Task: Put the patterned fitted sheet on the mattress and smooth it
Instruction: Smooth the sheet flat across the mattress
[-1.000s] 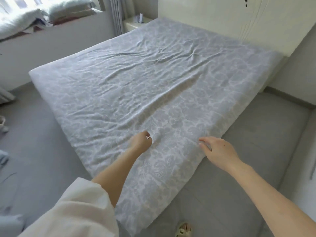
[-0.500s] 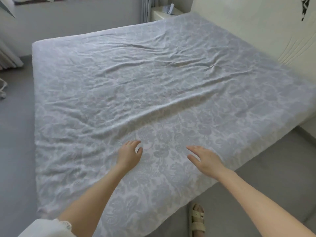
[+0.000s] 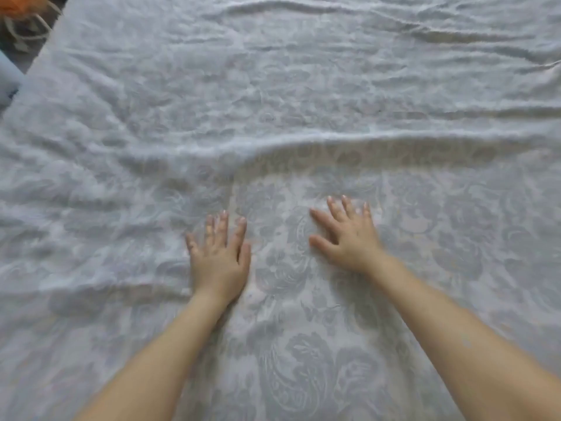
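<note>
1. Head view: the patterned fitted sheet (image 3: 303, 110) lies spread over the bed and fills nearly the whole view. The mattress beneath it is covered, so only the sheet shows.
2. The sheet is pale grey-blue with a white floral and paisley pattern, sharpest toward 6 o'clock and blurred further up.
3. It is wrinkled. One long raised fold (image 3: 334, 138) runs from 9 o'clock to 3 o'clock just above the hands, and smaller creases lie toward 12 and 2 o'clock.
4. The left hand (image 3: 218, 259) lies flat on the sheet just off centre toward 7 o'clock, fingers straight and close together, gripping nothing.
5. The right hand (image 3: 349, 238) lies flat toward 4 o'clock, fingers spread and thumb out, palm on the cloth, holding nothing. The two hands are near each other but apart.
6. At 10 to 11 o'clock, past the sheet's edge, there is dark floor (image 3: 30, 44), a blurred orange thing (image 3: 18, 3) and a pale blue thing (image 3: 7, 83).
</note>
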Tool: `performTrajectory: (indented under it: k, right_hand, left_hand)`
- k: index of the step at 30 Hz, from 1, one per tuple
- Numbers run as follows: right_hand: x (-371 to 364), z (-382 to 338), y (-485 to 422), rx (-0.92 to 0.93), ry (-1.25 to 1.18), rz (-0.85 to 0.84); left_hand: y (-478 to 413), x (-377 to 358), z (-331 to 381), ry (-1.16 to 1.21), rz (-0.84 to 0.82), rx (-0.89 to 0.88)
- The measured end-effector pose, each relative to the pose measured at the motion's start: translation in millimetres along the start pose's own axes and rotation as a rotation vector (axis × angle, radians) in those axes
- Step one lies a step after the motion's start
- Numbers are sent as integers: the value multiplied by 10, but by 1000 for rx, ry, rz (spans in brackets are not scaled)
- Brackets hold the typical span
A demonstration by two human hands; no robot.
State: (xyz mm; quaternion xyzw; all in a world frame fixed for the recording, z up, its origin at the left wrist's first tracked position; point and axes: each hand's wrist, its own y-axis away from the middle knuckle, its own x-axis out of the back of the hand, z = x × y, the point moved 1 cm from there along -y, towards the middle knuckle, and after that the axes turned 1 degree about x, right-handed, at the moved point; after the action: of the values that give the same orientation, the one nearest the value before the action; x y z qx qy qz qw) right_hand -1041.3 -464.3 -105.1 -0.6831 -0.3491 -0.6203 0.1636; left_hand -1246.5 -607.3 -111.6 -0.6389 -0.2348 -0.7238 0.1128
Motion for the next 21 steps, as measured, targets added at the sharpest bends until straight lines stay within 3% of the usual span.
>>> performTrajectory:
  k: [4, 8, 10, 12, 15, 18, 19, 21]
  right_hand:
    - [-704, -374, 1237, 354, -82, 23]
    - [-565, -431, 2326, 586, -109, -126]
    - [-208, -386, 2224, 535, -289, -156]
    - [238, -434, 1618, 391, -464, -11]
    - [633, -689, 171, 267, -420, 175]
    - [153, -1346, -650, 31, -251, 41]
    - [-136, -1641, -574, 64, -188, -6]
    - [-677, -2212, 74, 363, -148, -20]
  left_hand:
    - [1215, -514, -180, 93, -22, -173]
    - [2079, -309, -421, 84, -154, -378]
    - [2046, 10, -615, 190, -166, -484]
    - [1672, 318, -813, 269, -57, -491]
    - [655, 618, -1144, 66, 153, -205]
    - [398, 358, -1742, -82, -43, 234]
    - [605, 165, -1956, -90, -51, 326]
    - [1244, -152, -2207, -88, -32, 337]
